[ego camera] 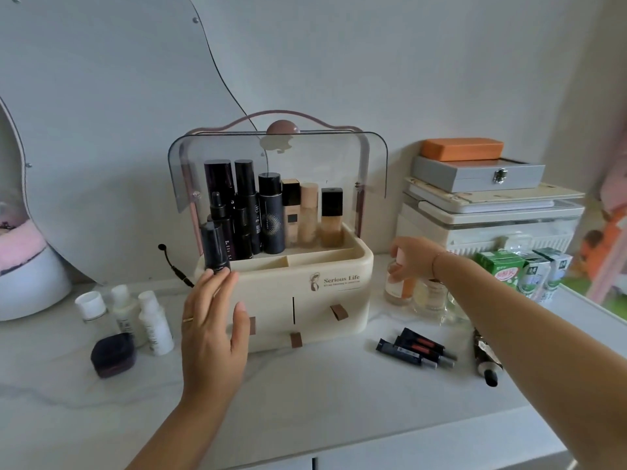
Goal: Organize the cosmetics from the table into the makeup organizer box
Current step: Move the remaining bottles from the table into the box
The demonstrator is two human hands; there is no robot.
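The cream makeup organizer box (pixel 305 301) stands mid-table with its smoky lid (pixel 325 157) raised. Several dark and beige bottles stand in its top tray. A black bottle (pixel 216 247) stands at the tray's front left corner. My left hand (pixel 210 323) is open just below it, fingertips at its base. My right hand (pixel 412 256) reaches right of the box and closes over the pink cap of an orange glass bottle (pixel 400 288) that stands on the table.
Three white bottles (pixel 149 320) and a dark jar (pixel 113 354) lie left of the box, with a makeup brush (pixel 173 262) behind. Lip tubes (pixel 417 347), a squeezed tube (pixel 487 361), clear glass bottles (pixel 432 295), milk cartons (pixel 522 273) and stacked storage boxes (pixel 492 225) fill the right.
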